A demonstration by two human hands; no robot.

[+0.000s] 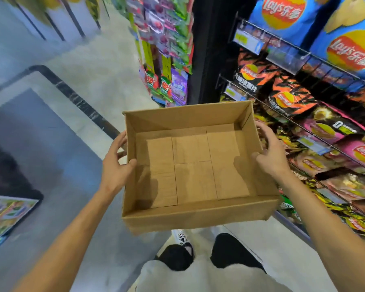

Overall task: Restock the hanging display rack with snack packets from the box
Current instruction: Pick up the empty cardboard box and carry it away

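A person looks down at an open cardboard box (195, 165) held in the air between two bare hands; the box shows only its folded brown floor flaps, with no packets visible inside it. The left hand (116, 163) grasps the box's left wall, its thumb hooked over the rim to the inside and its fingers curled against the outer face; the right hand (269, 152) grasps the right wall the same way, thumb inside the rim, fingers wrapped on the outside. Both forearms reach in from the bottom corners of the view.

Just beyond the right hand's fingers, wire shelves (303, 53) hold rows of crisp bags (350, 49), blue ones highest, then black and orange, then pink and yellow lower down; the box's right wall sits near these bags, and I cannot tell if it touches them. Beyond the far edge of the box, ahead of both sets of fingertips, stands the hanging display rack (167, 53), a tall column densely hung with snack packets (178, 85) in green, purple and red. Below the box, nearer than the wrists, are the person's dark trouser legs (230, 251) and one patterned shoe (182, 237) on a pale tiled floor (89, 72); the picture is blurred toward the left edge.
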